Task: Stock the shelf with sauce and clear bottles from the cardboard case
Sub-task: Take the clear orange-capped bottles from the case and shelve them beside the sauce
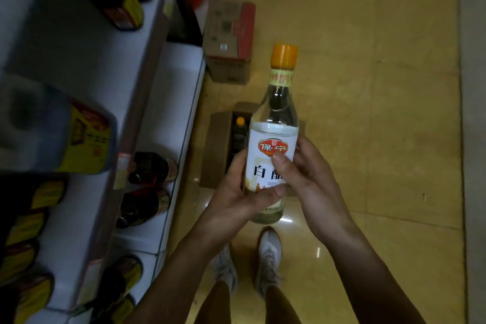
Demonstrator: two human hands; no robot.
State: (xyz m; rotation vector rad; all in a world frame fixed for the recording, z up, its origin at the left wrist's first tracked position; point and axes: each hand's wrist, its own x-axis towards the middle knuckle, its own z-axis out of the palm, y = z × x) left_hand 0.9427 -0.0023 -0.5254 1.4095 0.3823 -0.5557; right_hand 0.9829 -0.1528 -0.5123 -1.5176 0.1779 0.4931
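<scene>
While both hands clamp it, clear bottle [272, 139] w/ orange cap sits upright mid-air above open cardboard case [217, 139] on floor [368, 87]: left hand [236, 192] wraps lower label, right hand [307, 173] grips mid label, thumb in front. Task prob. partway: dark sauce bottles [147, 202] already on shelf [178, 81], this one not yet placed, at least one capped bottle [239, 134] left in case.
</scene>
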